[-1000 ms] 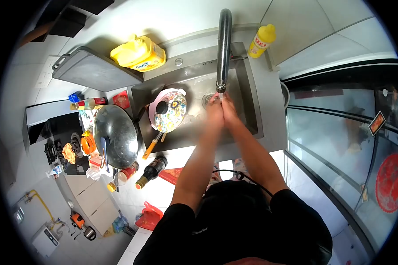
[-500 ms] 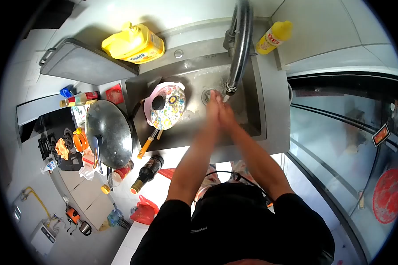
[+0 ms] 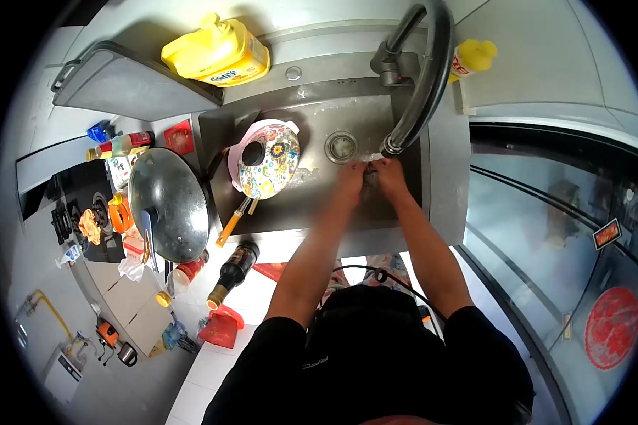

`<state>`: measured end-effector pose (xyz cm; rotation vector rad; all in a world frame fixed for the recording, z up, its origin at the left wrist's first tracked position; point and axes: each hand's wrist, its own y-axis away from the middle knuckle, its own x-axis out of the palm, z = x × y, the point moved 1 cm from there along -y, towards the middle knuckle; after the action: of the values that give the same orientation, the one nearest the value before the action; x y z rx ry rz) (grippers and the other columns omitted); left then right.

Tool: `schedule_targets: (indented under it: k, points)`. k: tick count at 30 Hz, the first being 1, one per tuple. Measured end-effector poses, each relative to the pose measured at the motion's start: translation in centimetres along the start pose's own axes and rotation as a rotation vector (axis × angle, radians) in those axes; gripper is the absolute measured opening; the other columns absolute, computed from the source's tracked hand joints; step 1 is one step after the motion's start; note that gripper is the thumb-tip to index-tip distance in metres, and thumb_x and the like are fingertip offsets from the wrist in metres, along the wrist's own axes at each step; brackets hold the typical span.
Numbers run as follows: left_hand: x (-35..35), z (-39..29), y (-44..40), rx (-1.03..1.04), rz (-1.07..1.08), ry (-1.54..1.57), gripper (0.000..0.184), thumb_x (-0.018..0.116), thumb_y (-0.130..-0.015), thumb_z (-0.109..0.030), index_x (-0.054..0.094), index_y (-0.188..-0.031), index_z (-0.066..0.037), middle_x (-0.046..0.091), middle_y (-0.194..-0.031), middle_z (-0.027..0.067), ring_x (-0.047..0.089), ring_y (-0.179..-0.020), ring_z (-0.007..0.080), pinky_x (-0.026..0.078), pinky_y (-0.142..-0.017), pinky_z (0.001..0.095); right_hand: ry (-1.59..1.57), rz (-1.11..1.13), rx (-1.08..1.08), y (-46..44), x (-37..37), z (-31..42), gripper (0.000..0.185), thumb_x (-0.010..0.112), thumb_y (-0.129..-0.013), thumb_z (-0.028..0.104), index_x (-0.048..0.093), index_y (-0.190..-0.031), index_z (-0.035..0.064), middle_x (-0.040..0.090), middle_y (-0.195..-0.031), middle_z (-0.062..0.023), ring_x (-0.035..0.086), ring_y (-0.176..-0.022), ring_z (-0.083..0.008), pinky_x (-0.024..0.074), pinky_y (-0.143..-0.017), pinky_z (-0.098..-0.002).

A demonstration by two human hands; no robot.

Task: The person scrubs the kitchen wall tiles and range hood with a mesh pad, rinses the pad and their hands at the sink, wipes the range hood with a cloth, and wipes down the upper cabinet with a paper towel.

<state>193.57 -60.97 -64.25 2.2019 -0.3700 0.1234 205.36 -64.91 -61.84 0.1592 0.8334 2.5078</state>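
Note:
Under the spout of the dark tap [image 3: 422, 99], my left hand [image 3: 350, 178] and my right hand [image 3: 390, 176] are side by side over the metal sink [image 3: 312, 212]. Their fingers curl inward and almost meet near the tap head. A pale, wet patch shows between the fingertips; whether it is running water or a small object I cannot make out. My left hand is slightly blurred. Just beyond it is the round drain [image 3: 342, 146]. To the left in the sink sits a pink pot with a flowered lid [image 3: 273, 159], an orange-handled utensil [image 3: 228, 230] beside it.
A yellow jug [image 3: 223, 53] and a grey cutting board [image 3: 131, 85] stand behind the sink, a yellow bottle [image 3: 471, 60] at right. On the left are a large glass lid [image 3: 170, 205], a dark sauce bottle [image 3: 234, 273] and a stove [image 3: 78, 198]. A glass sliding door is at right.
My hands, pressed together before, have parted slightly and now sit side by side with curled fingers, a little nearer me and to the right. The view has shifted slightly.

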Motion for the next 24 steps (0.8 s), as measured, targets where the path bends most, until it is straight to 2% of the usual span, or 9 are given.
schedule_targets:
  k: [5,7,10,12,14,18,20,21,24]
  points:
    - [1.6,-1.1,1.6,-0.017,-0.001,-0.281,0.028,0.056,-0.102,-0.03,0.068,-0.1,-0.005,0.065,-0.09,0.0042,0.057,-0.075,0.014,0.045,-0.064,0.0327,0.038,-0.225,-0.048,-2.2,0.6,-0.8,0.027,0.058,-0.099,0.023,0.067,-0.088,-0.0011,0.06,-0.076,-0.0053,0.053,-0.074,-0.0136,0.0442,-0.07,-0.0331]
    - [2.9,-3.1,3.9,-0.095,-0.136,0.127,0.035,0.053,-0.104,-0.036,0.066,-0.102,-0.004,0.065,-0.09,0.0051,0.059,-0.077,0.0145,0.047,-0.063,0.0345,0.129,-0.319,-0.192,-1.4,1.5,-0.2,0.027,0.059,-0.097,0.023,0.067,-0.096,-0.0017,0.062,-0.077,-0.0069,0.053,-0.072,-0.0133,0.0442,-0.067,-0.0334]
    - [1.4,-0.4,-1.7,-0.19,-0.267,0.386,0.043,0.051,-0.105,-0.046,0.065,-0.104,-0.005,0.065,-0.09,0.0052,0.061,-0.078,0.0167,0.049,-0.066,0.0355,0.179,-0.286,-0.263,4.1,3.8,2.5,0.027,0.059,-0.096,0.024,0.066,-0.1,-0.0022,0.065,-0.079,-0.0112,0.058,-0.073,-0.0155,0.0462,-0.068,-0.0354]
    - [0.7,-0.3,-2.6,-0.171,-0.188,0.426,0.047,0.051,-0.104,-0.049,0.066,-0.107,-0.004,0.066,-0.092,0.0079,0.062,-0.08,0.0216,0.051,-0.07,0.0374,0.163,-0.3,-0.255,3.7,4.4,1.1,0.028,0.061,-0.094,0.023,0.065,-0.104,-0.0027,0.07,-0.087,-0.0168,0.066,-0.08,-0.0205,0.049,-0.073,-0.0373]
    - [-0.1,0.4,-4.2,-0.231,-0.186,0.149,0.051,0.052,-0.103,-0.049,0.065,-0.113,0.0,0.067,-0.097,0.0122,0.064,-0.082,0.0264,0.052,-0.074,0.0399,0.369,-0.311,-0.277,2.9,4.5,1.4,0.029,0.065,-0.093,0.025,0.067,-0.1,-0.0029,0.073,-0.09,-0.0196,0.072,-0.086,-0.0262,0.051,-0.075,-0.0405]
    - [2.2,-0.4,-2.2,-0.043,-0.254,0.164,0.053,0.055,-0.102,-0.049,0.065,-0.115,0.002,0.069,-0.098,0.0143,0.064,-0.08,0.0276,0.052,-0.073,0.0406,0.632,-0.226,-0.336,-1.5,3.1,1.7,0.033,0.066,-0.093,0.03,0.07,-0.095,-0.0024,0.073,-0.086,-0.0225,0.073,-0.084,-0.0335,0.0518,-0.074,-0.0438]
    - [1.4,-1.3,-2.9,-0.12,-0.222,0.294,0.054,0.058,-0.1,-0.05,0.068,-0.112,0.002,0.069,-0.099,0.0126,0.064,-0.08,0.0264,0.052,-0.072,0.0403,0.368,-0.325,-0.27,-0.2,4.2,2.3,0.034,0.068,-0.093,0.033,0.072,-0.091,-0.001,0.073,-0.082,-0.0218,0.074,-0.079,-0.035,0.0521,-0.071,-0.0454]
    - [0.8,-3.1,-2.6,-0.186,-0.318,-0.113,0.066,0.045,-0.103,-0.055,0.069,-0.103,0.007,0.07,-0.089,0.0166,0.066,-0.076,0.0289,0.053,-0.071,0.0428,0.427,-0.307,-0.15,1.2,5.1,2.0,0.032,0.07,-0.092,0.032,0.072,-0.095,-0.0002,0.074,-0.087,-0.0214,0.074,-0.085,-0.0322,0.0526,-0.074,-0.0425]
    - [-0.2,0.1,-4.9,0.009,-0.138,0.046,0.064,0.047,-0.102,-0.054,0.069,-0.103,0.005,0.07,-0.089,0.017,0.068,-0.08,0.0295,0.053,-0.075,0.043,0.484,-0.223,-0.187,2.6,6.1,1.3,0.029,0.057,-0.101,0.032,0.067,-0.106,0.0055,0.07,-0.086,-0.0139,0.067,-0.078,-0.0282,0.0508,-0.072,-0.0379]
